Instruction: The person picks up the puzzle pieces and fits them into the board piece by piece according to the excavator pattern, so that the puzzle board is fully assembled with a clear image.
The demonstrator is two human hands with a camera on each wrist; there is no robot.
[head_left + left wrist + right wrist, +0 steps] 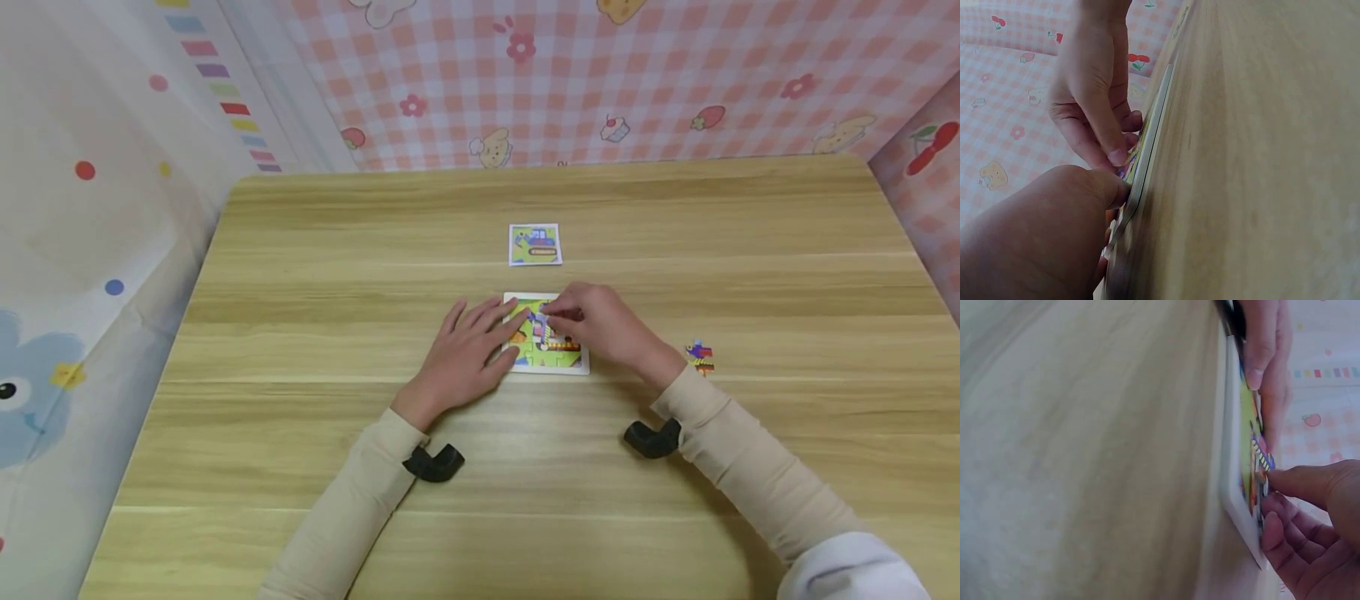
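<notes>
Pale wood-grain is running in smooth bands across the broad surface (300, 508), where a person's two hands are meeting over a puzzle. The left hand (465, 354) is pressing down, its fingers spread straight; slackening pressure could be letting everything slide. The right hand (600, 325) is pinching between thumb and fingers, where a skewed angle could be causing a jam or a drop. Between them, a thin, square, white-rimmed puzzle board (551, 370) is lying flat. Beyond it, a smaller white-bordered square card (536, 245) is showing a blue tracked vehicle. Off to the right, purple-and-red, jagged-edged loose pieces (700, 356), their number unclear, are risking a scattering knock. One purple, yellow-and-black-striped puzzle piece (1264, 456) is leaning in the right hand's pinch.
</notes>
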